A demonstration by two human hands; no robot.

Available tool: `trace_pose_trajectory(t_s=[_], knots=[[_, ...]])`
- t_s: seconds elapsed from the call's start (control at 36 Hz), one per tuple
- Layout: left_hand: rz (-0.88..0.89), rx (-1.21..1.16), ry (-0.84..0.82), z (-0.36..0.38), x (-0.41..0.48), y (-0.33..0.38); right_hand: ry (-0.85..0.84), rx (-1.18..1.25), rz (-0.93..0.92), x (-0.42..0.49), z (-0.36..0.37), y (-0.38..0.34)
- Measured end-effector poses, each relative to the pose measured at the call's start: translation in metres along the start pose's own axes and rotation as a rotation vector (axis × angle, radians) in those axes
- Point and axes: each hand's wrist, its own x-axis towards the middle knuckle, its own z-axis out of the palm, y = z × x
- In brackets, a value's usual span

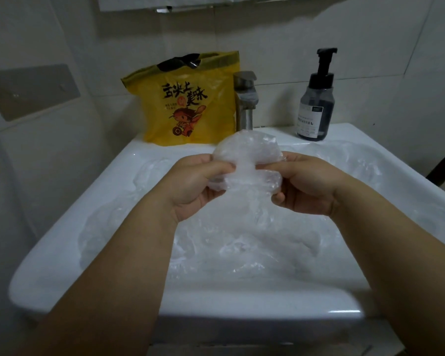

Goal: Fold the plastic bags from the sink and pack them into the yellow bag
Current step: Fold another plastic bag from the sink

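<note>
A crumpled clear plastic bag (247, 160) is held above the sink between both hands. My left hand (193, 186) pinches its left side with thumb and fingers. My right hand (308, 186) grips its right side, fingers curled under it. Several more clear plastic bags (242, 242) lie heaped in the white sink basin (118, 253). The yellow bag (188, 104) with black lettering and a cartoon figure stands upright on the sink's back ledge, left of the tap, with its top open and something black showing at its mouth.
A metal tap (246, 101) rises at the back centre of the sink. A dark pump bottle (316, 104) stands on the back right ledge. White tiled wall lies behind, with a grey plate (31, 91) on the left wall.
</note>
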Motion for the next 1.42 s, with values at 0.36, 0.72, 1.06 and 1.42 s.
trace_pose_trajectory(t_s=[0.36,0.72,1.06,1.42], knots=[[0.037,-0.124,-0.134,0.001,-0.004,0.002,-0.062,0.081,-0.122,-0.002,-0.005,-0.003],[-0.026,-0.205,-0.166,0.001,-0.013,0.009,-0.004,0.126,-0.114,-0.007,-0.004,-0.009],[0.091,0.302,0.093,0.007,-0.009,0.001,0.241,-0.318,-0.209,0.001,0.005,0.005],[0.284,0.396,0.127,0.006,-0.006,-0.005,0.336,-0.739,-0.321,0.003,-0.003,0.008]])
